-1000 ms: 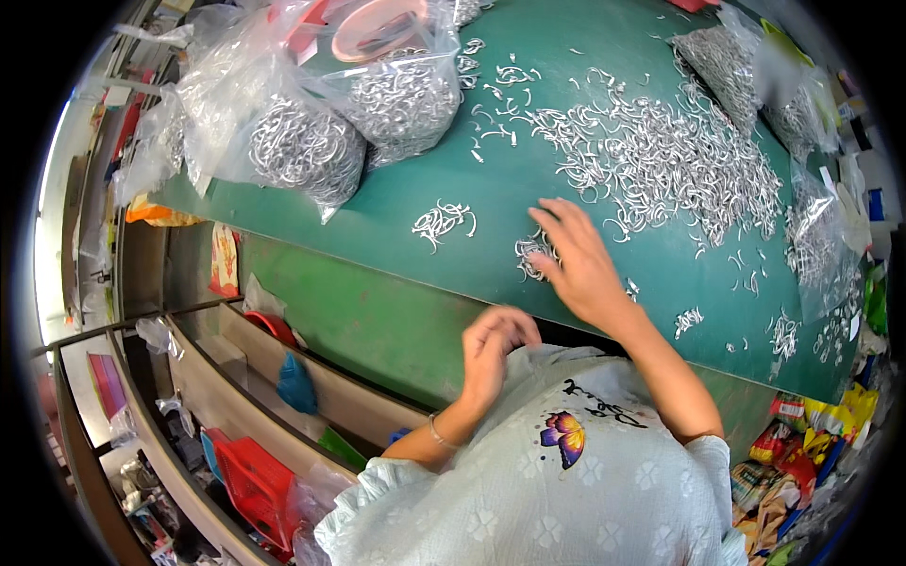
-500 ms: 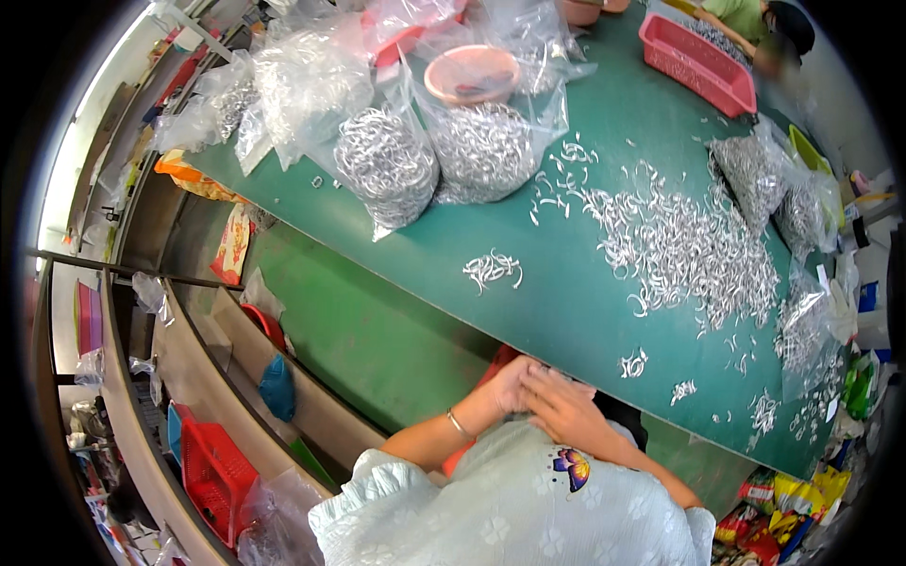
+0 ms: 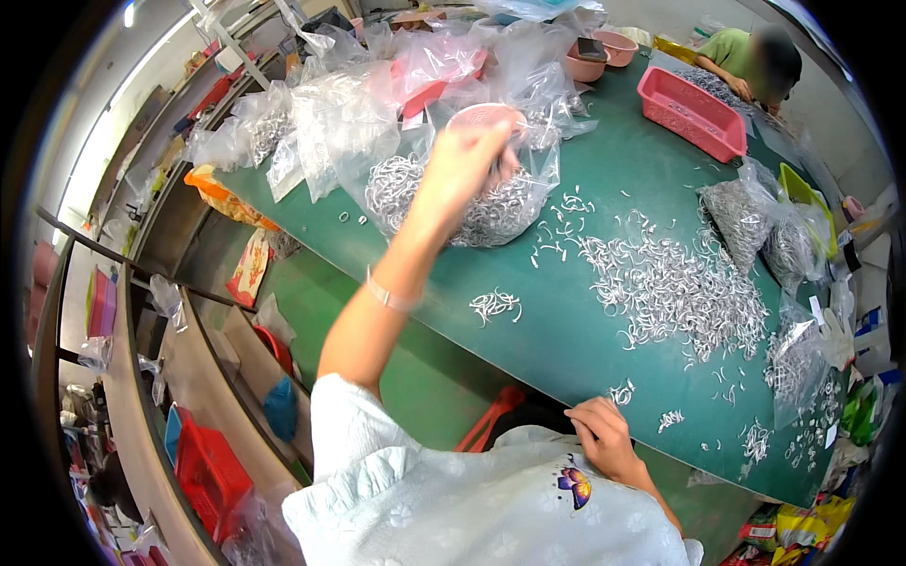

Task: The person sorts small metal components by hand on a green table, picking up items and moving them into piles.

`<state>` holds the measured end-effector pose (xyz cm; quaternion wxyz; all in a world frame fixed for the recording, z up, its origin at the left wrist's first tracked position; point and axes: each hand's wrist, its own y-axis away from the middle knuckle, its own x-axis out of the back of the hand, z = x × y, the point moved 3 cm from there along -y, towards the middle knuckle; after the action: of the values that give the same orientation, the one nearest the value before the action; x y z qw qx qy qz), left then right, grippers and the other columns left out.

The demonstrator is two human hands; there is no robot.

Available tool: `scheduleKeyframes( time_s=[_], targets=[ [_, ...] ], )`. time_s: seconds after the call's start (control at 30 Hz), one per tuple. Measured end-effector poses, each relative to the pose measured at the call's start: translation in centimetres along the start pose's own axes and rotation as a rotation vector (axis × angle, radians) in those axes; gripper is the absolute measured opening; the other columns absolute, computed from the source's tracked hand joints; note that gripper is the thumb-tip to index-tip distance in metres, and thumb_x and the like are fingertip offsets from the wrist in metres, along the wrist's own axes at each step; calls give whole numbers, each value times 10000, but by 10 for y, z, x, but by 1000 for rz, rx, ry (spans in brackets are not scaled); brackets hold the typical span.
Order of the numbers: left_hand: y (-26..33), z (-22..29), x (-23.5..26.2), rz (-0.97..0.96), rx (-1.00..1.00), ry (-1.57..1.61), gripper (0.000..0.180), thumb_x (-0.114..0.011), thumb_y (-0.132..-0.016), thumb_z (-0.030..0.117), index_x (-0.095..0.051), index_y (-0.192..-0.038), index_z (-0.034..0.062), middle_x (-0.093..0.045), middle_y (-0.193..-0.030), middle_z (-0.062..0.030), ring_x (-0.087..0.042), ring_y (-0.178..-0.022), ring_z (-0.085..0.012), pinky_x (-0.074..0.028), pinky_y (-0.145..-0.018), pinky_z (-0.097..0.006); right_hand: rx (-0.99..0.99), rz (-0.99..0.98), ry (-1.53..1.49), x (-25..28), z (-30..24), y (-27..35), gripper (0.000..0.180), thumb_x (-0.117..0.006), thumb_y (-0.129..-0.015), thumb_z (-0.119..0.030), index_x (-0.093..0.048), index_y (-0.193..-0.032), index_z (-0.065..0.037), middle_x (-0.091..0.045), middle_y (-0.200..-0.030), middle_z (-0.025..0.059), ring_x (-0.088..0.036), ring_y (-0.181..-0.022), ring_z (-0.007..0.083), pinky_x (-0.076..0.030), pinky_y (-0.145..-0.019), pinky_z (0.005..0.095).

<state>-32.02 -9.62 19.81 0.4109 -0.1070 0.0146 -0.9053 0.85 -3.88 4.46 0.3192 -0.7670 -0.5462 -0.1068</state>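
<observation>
My left hand (image 3: 470,156) is stretched out over two clear bags of silvery curved metal pieces, the left bag (image 3: 389,193) and the right bag (image 3: 500,222). It is smeared by motion, so its fingers are hard to read. Just behind it, partly covered, shows a round pink bowl (image 3: 477,115). At the table's near edge rests my right hand (image 3: 606,436), holding nothing visible, its fingers loosely bent and lying on the edge. A small cluster of curved pieces (image 3: 621,391) lies just beyond it. Another small heap (image 3: 495,305) lies below the bags.
A large spread of curved pieces (image 3: 684,297) covers the right part of the green table (image 3: 557,344). Filled bags (image 3: 736,212) and a pink rectangular basket (image 3: 694,118) stand beyond. Another person (image 3: 741,61) works at the far right. Shelves (image 3: 156,406) run along the left.
My hands were together at the table edge and have parted. The left has reached up and forward to the bags and bowl; the right stays by the edge. The view has shifted slightly.
</observation>
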Motion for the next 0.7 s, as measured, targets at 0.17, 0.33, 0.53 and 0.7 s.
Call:
scheduleKeyframes(
  time_s=[0.17,0.33,0.53,0.7],
  targets=[
    [-73,-22,8,-318,-369,-892,345,-603,-915,325,-707,-901,-3,-679,-764,-146,-635,-700,-217,-490,-680,-359,2,120,93,21,6,11,138,-633,-770,94,-666,-883,23,-654,-843,139,-611,-781,303,-481,-717,382],
    [-52,-21,12,-370,-236,-1073,277,-592,-920,215,-704,-1013,-21,-696,-973,-221,-686,-878,-304,-499,-794,-385,-199,377,237,89,14,55,100,-591,-831,71,-663,-901,66,-660,-854,169,-631,-779,307,-497,-707,365],
    [76,0,-50,20,-298,-693,132,-607,-885,64,-693,-941,-19,-704,-874,-130,-673,-863,-271,-502,-815,-385,-593,644,327,135,31,128,169,-569,-872,45,-660,-1013,31,-665,-987,152,-629,-884,272,-490,-802,325],
    [235,-147,-175,-978,949,441,283,-493,-976,105,-603,-1178,-59,-663,-1112,-151,-643,-1030,-245,-514,-906,-331,-519,391,263,104,34,106,348,-574,-888,-10,-569,-1236,7,-560,-1289,189,-510,-1243,334,-398,-1040,396]
  ],
)
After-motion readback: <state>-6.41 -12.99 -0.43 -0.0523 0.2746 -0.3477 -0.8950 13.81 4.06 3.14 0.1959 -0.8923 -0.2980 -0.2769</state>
